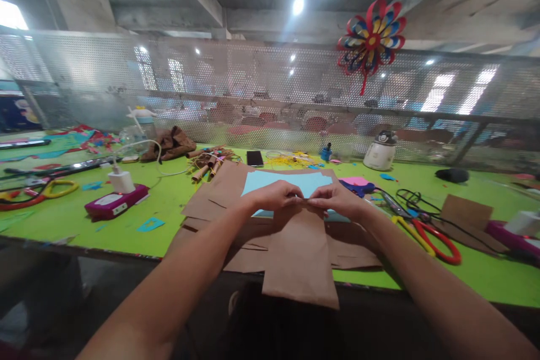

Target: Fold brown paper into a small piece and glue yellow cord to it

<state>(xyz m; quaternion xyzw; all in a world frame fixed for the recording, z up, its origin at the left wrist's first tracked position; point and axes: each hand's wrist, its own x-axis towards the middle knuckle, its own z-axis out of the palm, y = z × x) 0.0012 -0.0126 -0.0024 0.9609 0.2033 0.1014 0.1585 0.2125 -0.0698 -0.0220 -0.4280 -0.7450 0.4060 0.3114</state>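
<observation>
A strip of brown kraft paper (299,253) hangs toward me over the table's front edge. At its far end my left hand (280,194) and my right hand (335,198) pinch it, their fingertips nearly meeting. Beneath the hands lie light blue paper sheets (270,180), partly covered by my fingers. Under these, larger sheets of brown paper (202,208) with slits cut in their edges spread over the table.
Scissors with red and yellow handles (436,242) lie at right, beside a brown paper piece (466,216). A purple power strip (116,202) sits at left. Farther back are a phone (255,158), rolled brown paper (206,167) and a white bottle (379,152).
</observation>
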